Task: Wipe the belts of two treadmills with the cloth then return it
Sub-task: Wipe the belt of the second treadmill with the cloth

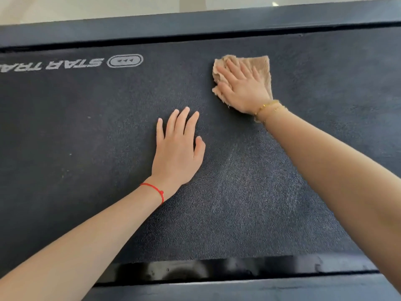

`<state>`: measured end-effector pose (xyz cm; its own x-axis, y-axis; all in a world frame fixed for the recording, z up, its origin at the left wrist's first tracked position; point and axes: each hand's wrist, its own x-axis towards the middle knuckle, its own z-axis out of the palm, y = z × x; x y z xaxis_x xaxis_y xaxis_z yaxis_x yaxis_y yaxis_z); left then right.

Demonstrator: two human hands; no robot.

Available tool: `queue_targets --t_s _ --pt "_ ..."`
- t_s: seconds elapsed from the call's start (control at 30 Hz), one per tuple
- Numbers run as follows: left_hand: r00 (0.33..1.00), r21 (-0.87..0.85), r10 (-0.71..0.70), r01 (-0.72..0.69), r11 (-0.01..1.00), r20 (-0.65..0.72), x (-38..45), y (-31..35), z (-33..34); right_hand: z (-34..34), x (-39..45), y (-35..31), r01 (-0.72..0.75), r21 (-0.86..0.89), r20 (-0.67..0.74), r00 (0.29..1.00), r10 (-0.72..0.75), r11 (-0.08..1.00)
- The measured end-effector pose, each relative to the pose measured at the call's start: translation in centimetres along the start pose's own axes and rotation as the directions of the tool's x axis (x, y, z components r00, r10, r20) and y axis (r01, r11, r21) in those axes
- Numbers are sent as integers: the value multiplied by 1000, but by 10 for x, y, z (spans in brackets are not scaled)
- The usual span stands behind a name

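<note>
On the belt (pixel 249 192), I am pressing the cloth (pixel 263 64) under my flat right hand (pixel 243 88), gripping nothing, left hand (pixel 176 148) spread open bracing; long overlapping strokes suit best.

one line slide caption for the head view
Right hand presses a tan cloth flat on the treadmill belt while the left hand rests open beside it.

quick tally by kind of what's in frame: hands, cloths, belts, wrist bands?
Hands: 2, left hand flat on the belt, right hand pressing the cloth
Cloths: 1, tan cloth
Treadmill belts: 1, dark belt
Wrist bands: 2, red string, gold bracelet
Total: 6
</note>
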<state>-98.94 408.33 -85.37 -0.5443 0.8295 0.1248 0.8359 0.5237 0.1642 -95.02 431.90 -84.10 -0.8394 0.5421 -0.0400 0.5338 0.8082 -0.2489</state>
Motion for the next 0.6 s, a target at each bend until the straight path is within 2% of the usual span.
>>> queue_targets --t_s 0.13,0.3,0.4,0.47,0.53,0.6 --pt "1000 19 -5 5 1000 10 1 2 -3 7 42 -40 -5 12 14 1000 4 1000" --pt "1000 21 -15 14 1000 21 3 1 -2 24 53 -100 279 -41 60 959 -276 960" --pt "1000 -17 -11 11 1000 22 3 -2 -2 16 61 -83 382 -52 103 921 -376 923" --pt "1000 -27 -10 10 1000 21 3 -3 -2 7 69 -52 299 -100 76 953 -292 949" --pt "1000 -24 -10 11 1000 20 3 -2 -2 -4 75 -13 119 -108 39 993 -115 987" --pt "1000 -26 -14 14 1000 19 3 -2 -2 -11 73 19 -6 -82 24 1000 8 997"
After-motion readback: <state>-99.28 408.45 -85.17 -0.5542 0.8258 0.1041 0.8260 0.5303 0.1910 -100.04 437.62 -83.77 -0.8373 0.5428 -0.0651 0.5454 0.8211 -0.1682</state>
